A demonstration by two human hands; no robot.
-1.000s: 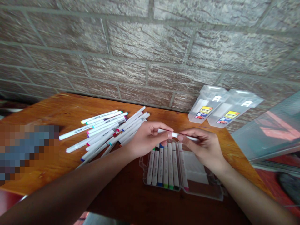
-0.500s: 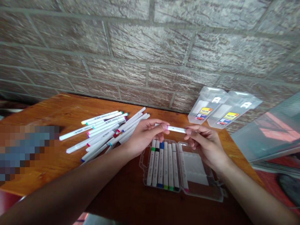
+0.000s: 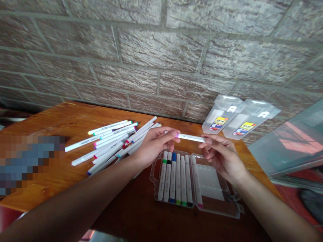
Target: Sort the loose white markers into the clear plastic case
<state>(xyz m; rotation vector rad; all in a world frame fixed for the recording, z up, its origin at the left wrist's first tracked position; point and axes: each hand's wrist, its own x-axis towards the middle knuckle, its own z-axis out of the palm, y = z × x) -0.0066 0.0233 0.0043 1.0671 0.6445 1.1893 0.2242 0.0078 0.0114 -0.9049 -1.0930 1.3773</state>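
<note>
A white marker (image 3: 191, 137) with a purple band is held level above the open case. My left hand (image 3: 158, 141) pinches its banded end, while my right hand (image 3: 222, 153) grips the opposite end between thumb and fingers. Below them lies a clear plastic case (image 3: 219, 211), opened flat on the table. Several white markers (image 3: 178, 178) stand side by side in its left half, with green, black and blue bands or ends. One marker with a pink end (image 3: 197, 181) rests in the right half, just past the hinge.
A loose pile of white markers (image 3: 113, 148) with coloured ends lies left of my left hand. Two clear plastic boxes (image 3: 236, 122) with yellow labels stand against the brick wall (image 3: 161, 50). The wooden table (image 3: 75, 111) carries everything; a blurred patch covers its left side.
My hands have drawn slightly apart, showing a little more of the marker between them. The case and the pile are nearly unchanged.
</note>
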